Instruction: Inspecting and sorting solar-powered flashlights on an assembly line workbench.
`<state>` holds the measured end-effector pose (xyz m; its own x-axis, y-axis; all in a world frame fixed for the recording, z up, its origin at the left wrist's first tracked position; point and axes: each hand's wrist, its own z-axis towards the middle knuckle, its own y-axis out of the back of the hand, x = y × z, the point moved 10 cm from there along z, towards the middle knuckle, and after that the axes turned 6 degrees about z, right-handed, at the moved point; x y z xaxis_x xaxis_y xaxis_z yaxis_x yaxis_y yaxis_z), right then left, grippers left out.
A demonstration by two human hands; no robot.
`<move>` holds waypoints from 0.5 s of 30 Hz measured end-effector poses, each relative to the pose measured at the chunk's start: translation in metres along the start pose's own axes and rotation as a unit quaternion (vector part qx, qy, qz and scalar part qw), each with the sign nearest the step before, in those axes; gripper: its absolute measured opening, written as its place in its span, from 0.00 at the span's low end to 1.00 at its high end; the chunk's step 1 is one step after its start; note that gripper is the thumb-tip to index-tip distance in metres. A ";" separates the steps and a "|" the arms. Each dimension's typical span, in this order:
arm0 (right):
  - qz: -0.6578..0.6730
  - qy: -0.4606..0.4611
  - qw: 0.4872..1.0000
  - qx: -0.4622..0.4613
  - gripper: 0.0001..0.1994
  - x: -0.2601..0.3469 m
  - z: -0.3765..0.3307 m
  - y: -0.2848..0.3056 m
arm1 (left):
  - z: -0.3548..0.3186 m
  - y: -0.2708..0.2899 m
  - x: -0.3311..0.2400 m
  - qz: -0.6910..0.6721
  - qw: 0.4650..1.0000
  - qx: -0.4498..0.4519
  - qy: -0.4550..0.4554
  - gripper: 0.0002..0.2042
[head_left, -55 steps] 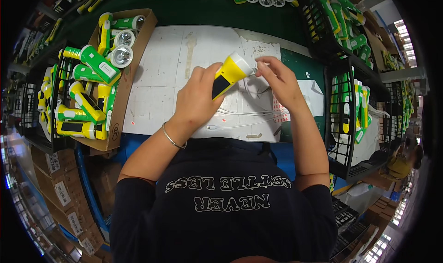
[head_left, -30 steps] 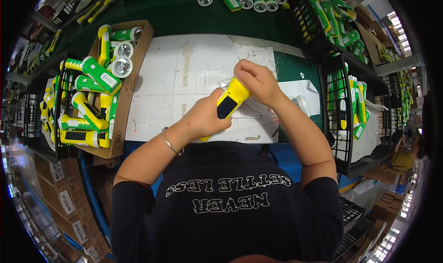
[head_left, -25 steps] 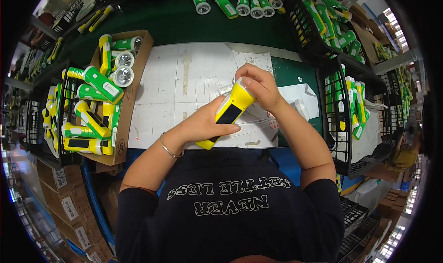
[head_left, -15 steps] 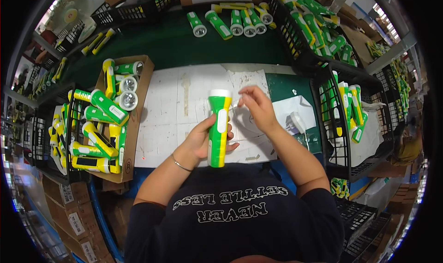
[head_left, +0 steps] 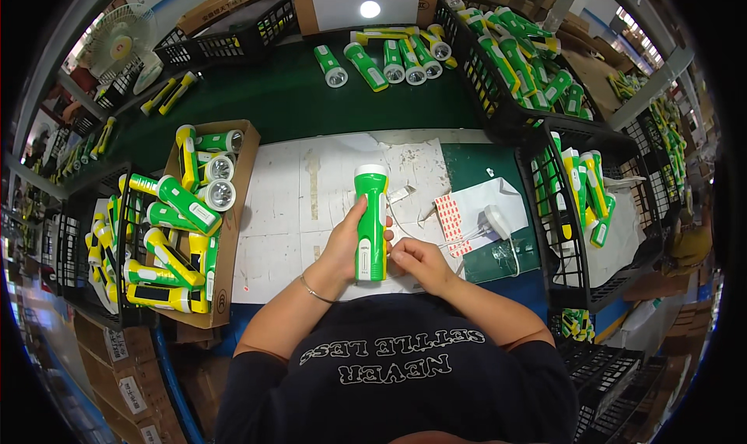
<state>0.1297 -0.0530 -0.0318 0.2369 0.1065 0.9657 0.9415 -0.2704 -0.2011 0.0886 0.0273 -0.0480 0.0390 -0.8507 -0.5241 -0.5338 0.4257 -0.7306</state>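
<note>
A green and yellow flashlight with a white head stands lengthwise in front of me, its head pointing away. My left hand is wrapped round its body from the left, fingertips showing on the far side. Close by the flashlight's lower right side is my right hand, its fingers curled together. What those fingers hold, if anything, is hidden. A round spot of light shines on the white board at the back.
To the left, a cardboard box holds several flashlights. Black crates with more flashlights stand at the right. A white plug-like piece with a cord lies on paper beside a red-patterned sheet. Several flashlights lie along the back.
My right hand has come down and toward me, to the flashlight's lower side. The flashlight has turned slightly, showing more green. A light spot now shows on the back board, and the red-patterned sheet is uncovered.
</note>
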 end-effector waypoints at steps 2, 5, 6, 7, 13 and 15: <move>-0.011 -0.009 1.000 0.005 0.11 -0.004 0.000 -0.004 | 0.000 -0.001 0.000 0.004 1.000 0.001 -0.007 0.21; -0.008 -0.026 1.000 0.015 0.12 -0.005 -0.004 -0.013 | -0.001 -0.001 0.001 0.023 1.000 0.012 -0.007 0.22; 0.007 -0.033 0.999 0.021 0.13 -0.005 -0.005 -0.017 | 0.000 -0.003 0.003 0.039 0.999 0.021 0.000 0.22; 0.008 -0.031 0.999 0.015 0.13 -0.003 -0.006 -0.017 | 0.000 -0.005 0.005 0.042 0.999 0.024 0.004 0.22; -0.213 0.135 0.962 -0.103 0.13 0.060 -0.024 0.008 | -0.008 -0.036 -0.013 0.051 0.990 0.107 -0.082 0.30; -0.359 0.305 0.864 -0.177 0.14 0.127 -0.057 0.037 | -0.018 -0.035 -0.029 0.058 0.984 0.129 -0.106 0.33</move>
<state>0.1807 -0.1037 0.0932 -0.6508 -0.1266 0.7486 0.6348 -0.6318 0.4449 0.0903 0.0314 0.0004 0.1807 -0.7201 -0.6700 -0.3132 0.6036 -0.7332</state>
